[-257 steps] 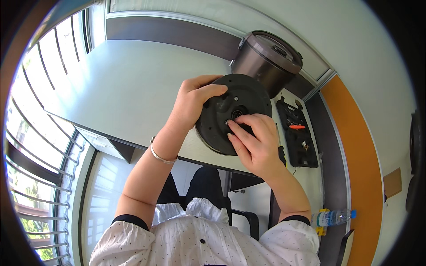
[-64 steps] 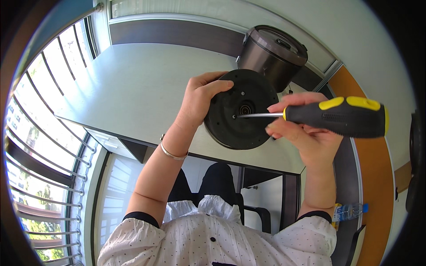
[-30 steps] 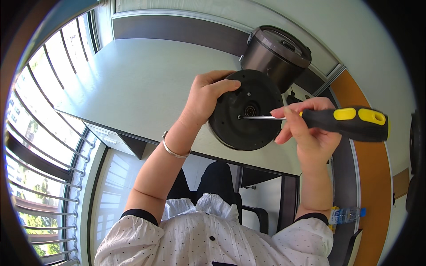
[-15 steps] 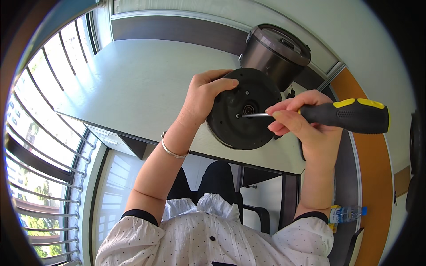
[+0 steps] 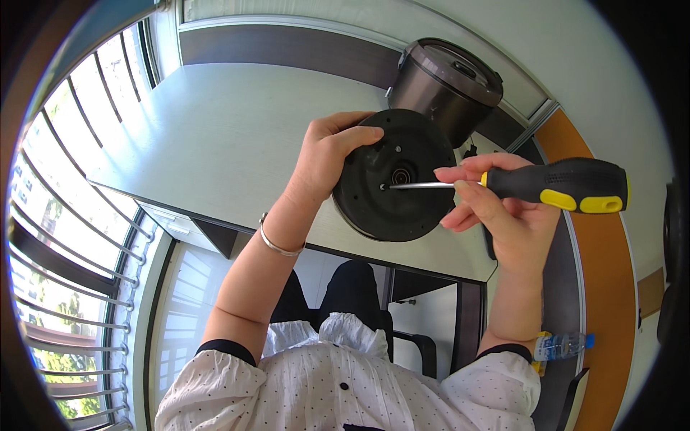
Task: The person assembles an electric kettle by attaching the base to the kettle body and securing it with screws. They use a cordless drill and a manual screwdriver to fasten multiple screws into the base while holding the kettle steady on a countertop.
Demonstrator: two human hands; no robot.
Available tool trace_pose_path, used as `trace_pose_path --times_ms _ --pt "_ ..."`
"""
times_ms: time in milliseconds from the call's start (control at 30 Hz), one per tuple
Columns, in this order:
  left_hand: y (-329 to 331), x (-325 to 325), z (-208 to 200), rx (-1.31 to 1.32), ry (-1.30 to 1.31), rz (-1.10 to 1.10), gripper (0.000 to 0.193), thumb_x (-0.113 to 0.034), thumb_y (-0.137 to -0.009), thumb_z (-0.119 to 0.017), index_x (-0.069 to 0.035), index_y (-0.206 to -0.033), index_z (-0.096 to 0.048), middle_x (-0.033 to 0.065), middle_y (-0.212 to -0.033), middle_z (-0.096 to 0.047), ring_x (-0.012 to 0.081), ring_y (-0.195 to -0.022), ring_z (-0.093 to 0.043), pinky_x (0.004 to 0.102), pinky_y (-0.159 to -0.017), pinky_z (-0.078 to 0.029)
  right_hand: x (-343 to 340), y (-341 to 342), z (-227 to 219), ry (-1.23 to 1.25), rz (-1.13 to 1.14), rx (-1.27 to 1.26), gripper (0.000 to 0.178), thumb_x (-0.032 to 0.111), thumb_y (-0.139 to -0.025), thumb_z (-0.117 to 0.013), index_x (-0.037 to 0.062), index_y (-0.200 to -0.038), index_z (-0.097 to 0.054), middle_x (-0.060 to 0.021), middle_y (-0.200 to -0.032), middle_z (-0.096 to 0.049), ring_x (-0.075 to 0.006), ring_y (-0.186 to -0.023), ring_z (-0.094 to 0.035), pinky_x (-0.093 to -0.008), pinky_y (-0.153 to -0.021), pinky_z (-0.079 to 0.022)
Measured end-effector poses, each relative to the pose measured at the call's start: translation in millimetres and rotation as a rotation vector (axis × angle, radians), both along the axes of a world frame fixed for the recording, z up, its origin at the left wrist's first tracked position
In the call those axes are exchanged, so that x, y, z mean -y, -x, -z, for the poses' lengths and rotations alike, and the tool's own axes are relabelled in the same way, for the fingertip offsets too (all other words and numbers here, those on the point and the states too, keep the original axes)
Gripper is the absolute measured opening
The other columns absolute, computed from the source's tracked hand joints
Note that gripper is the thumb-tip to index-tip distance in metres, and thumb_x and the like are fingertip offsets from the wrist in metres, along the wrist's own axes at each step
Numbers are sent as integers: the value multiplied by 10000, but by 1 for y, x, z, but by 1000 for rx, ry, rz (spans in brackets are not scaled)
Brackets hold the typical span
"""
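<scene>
A round black base (image 5: 424, 205), dark and disc-shaped with a round hole holding coiled metal near its middle, is tilted up toward me over the near edge of the desk. My left hand (image 5: 334, 147) grips its upper left rim, thumb on the face and fingers behind. In my right hand (image 5: 507, 215) is a black-and-yellow screwdriver (image 5: 575, 187), held nearly level with fingers closed around the front of its handle. Its thin metal shaft points left, and the tip meets a small screw (image 5: 384, 187) beside the hole. Another screw (image 5: 398, 149) shows higher on the face.
A brown rice cooker (image 5: 449, 79) with its lid down stands behind the base. The pale desk (image 5: 215, 129) stretches to the left, toward a barred window (image 5: 72, 237). A plastic bottle (image 5: 564, 346) is at the lower right, near a black chair armrest (image 5: 420, 352).
The screwdriver handle has rotated, its yellow patches moving from the upper side to the lower side. My right fingers have shifted and loosened slightly. The base has barely moved.
</scene>
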State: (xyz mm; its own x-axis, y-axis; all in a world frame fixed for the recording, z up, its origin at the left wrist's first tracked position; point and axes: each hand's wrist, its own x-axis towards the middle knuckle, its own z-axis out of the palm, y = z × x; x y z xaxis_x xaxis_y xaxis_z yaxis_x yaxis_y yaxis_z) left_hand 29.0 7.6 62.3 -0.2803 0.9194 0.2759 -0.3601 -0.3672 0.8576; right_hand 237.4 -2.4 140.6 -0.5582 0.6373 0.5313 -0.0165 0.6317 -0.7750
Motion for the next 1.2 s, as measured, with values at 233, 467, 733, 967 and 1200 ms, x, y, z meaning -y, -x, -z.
trace_pose_path --times_ms 233,467,733,967,1200 --pt "-1 -2 -1 -12 -8 0 354 -106 -779 -615 105 -1062 -635 130 -857 -662 165 -762 -621 249 -697 -502 5 12 18 -56 20 -200 219 14 -818 -661 -63 -997 -561 -223 -886 -670 -229 -619 -679 -255 -628 -559" --pt "3 1 -1 8 -3 -28 364 -95 -773 -609 121 -1066 -625 143 -862 -663 172 -744 -628 254 -682 -514 7 6 2 163 -64 -96 139 62 -861 -618 -18 -929 -526 -231 -984 -640 -267 -807 -694 -269 -624 -572" --pt "2 1 0 9 -11 -8 365 -93 -770 -609 125 -1063 -624 148 -854 -661 173 -729 -629 252 -666 -517 0 9 -3 125 -49 -30 103 3 -878 -585 -41 -964 -548 -211 -920 -655 -278 -794 -696 -278 -554 -578" --pt "-1 0 -3 -1 3 -12 361 -88 -771 -613 124 -1062 -624 151 -857 -661 175 -732 -631 253 -672 -518 -16 10 17 -213 -37 -111 157 -32 -829 -651 -43 -960 -564 -163 -834 -663 -210 -659 -681 -229 -496 -535" --pt "-1 0 -2 6 5 -13 363 -95 -774 -618 120 -1066 -623 152 -875 -661 176 -746 -632 258 -683 -517 -11 17 8 -43 -23 -174 256 -41 -821 -651 -21 -1035 -512 -185 -872 -675 -173 -626 -662 -216 -471 -498"
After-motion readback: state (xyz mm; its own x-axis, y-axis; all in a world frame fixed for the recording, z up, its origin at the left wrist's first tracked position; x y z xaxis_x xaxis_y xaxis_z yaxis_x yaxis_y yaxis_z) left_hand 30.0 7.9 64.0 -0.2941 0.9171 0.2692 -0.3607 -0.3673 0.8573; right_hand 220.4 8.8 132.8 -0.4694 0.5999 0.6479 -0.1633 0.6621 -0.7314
